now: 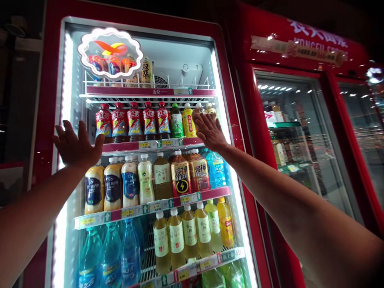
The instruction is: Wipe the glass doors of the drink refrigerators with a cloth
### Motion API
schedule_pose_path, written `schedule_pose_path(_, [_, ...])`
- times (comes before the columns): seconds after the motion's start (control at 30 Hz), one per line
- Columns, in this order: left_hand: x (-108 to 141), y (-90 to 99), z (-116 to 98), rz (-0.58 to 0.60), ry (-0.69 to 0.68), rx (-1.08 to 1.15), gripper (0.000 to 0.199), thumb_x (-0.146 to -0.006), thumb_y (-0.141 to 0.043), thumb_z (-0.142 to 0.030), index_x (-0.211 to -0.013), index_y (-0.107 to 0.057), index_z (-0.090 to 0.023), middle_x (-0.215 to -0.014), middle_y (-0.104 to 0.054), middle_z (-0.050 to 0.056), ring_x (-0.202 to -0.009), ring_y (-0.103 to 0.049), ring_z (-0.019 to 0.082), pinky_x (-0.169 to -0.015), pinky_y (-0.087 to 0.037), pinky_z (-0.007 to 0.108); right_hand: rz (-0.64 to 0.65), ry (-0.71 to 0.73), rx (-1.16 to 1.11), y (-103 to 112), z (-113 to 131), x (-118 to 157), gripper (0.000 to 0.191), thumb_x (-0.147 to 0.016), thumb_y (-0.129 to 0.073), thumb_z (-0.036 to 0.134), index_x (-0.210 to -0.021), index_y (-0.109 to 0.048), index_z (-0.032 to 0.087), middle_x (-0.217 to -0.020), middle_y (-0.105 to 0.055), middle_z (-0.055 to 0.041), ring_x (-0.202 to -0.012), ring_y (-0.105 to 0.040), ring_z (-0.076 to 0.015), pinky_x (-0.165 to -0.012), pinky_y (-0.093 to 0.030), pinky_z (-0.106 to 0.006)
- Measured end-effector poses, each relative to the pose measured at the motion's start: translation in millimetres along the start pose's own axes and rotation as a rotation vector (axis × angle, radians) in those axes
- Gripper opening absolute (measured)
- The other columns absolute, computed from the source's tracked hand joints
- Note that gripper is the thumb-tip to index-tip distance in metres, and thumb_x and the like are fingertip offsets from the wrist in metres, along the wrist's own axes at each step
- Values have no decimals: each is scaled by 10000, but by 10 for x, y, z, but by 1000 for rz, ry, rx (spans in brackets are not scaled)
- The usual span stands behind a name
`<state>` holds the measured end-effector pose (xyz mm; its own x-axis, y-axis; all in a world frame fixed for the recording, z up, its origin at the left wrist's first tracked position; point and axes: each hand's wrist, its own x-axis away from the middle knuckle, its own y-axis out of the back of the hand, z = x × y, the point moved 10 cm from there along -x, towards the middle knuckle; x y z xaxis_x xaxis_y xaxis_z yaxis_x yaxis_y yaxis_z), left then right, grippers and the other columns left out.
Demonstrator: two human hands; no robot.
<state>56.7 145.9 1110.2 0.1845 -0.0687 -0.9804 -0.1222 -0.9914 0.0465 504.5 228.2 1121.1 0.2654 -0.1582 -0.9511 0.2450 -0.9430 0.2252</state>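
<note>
Both my arms reach up toward a lit drinks fridge with a red frame (136, 12). My left hand (78, 145), spread and holding nothing, is raised over the left edge of the fridge front. My right hand (210, 130) has its fingers stretched out, nothing in it, in front of the right end of the second shelf, partly covering the last bottles. Beside it in view stand a yellow bottle (188, 120) and a green-labelled bottle (176, 120). Several red-capped bottles (135, 120) stand farther left. Whether either hand touches the front is unclear.
Lower shelves hold white-capped bottles (113, 186), dark energy drinks (181, 174), pale tea bottles (177, 236) and large blue bottles (111, 256). An oval glowing sign (111, 50) is at the upper left. A second red fridge (255, 100) with glass doors stands on the right.
</note>
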Motion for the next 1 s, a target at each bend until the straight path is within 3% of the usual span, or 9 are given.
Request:
schedule_pose_path(0.1, [46, 41, -78, -15, -37, 4, 886, -966, -222, -645, -1618, -318, -51, -1727, -94, 250, -1602, -27, 449, -1265, -47, 636, 3, -137, -28, 34, -366, -57, 685, -1045, -245, 592, -1657, -262, 283, -1770, -130, -2, -1636, -81, -289, -1322, -69, -620])
schedule_pose_path(0.2, [91, 64, -231, -20, -172, -8, 760, -985, -242, -590, -1584, -425, -159, -1733, -204, 153, -1621, -92, 353, -1279, -90, 595, -50, -215, -63, 54, -547, -124, 721, -1035, -230, 620, -1665, -240, 268, -1771, -117, -12, -1635, -79, -307, -1317, -69, -636])
schedule_pose_path(0.4, [108, -24, -342, 13, -405, 4, 641, -952, -394, -543, -1516, -515, -264, -1707, -318, 57, -1607, -207, 299, -1288, -164, 531, -46, -32, -28, 39, -553, 79, 692, -1036, -213, 610, -1661, -252, 316, -1768, -119, 49, -1640, -70, -243, -1341, -89, -560])
schedule_pose_path(0.53, [104, -115, -411, 91, -543, -46, 614, -958, -359, -536, -1472, -538, -249, -1674, -387, 59, -1602, -226, 284, -1281, -187, 522, -36, -181, -16, 86, -945, 133, 701, -1030, -224, 602, -1659, -272, 296, -1765, -144, 11, -1634, -109, -299, -1314, -55, -654])
schedule_pose_path(0.63, [86, -72, -582, 82, -589, -46, 579, -976, -325, -502, -1431, -548, -222, -1647, -429, 90, -1582, -287, 260, -1276, -206, 505, -46, -269, -44, 103, -1089, 84, 714, -1028, -226, 598, -1664, -260, 274, -1767, -132, -8, -1633, -101, -324, -1303, -62, -680])
schedule_pose_path(0.77, [83, -56, -1139, 53, -611, -11, 602, -975, -326, -486, -1424, -531, -142, -1650, -405, 136, -1578, -284, 225, -1270, -235, 440, -19, -261, -41, 76, -1082, 93, 722, -1035, -232, 579, -1673, -232, 242, -1773, -91, -19, -1637, -63, -306, -1323, -70, -621])
schedule_pose_path(0.9, [247, -308, -1943, 143, -763, 42, 632, -991, -349, -469, -1540, -445, -170, -1692, -339, 111, -1605, -209, 246, -1293, -142, 480, -11, -173, -74, 95, -1170, 143, 719, -1030, -245, 604, -1666, -253, 269, -1772, -108, 1, -1638, -64, -279, -1330, -86, -590])
schedule_pose_path(1.0, [389, -533, -2356, 204, -846, 81, 636, -1000, -374, -494, -1591, -390, -258, -1734, -241, 68, -1621, -149, 266, -1296, -68, 537, -48, -241, -106, 138, -1386, 105, 728, -1020, -264, 627, -1663, -259, 286, -1769, -120, 7, -1633, -95, -314, -1314, -120, -636])
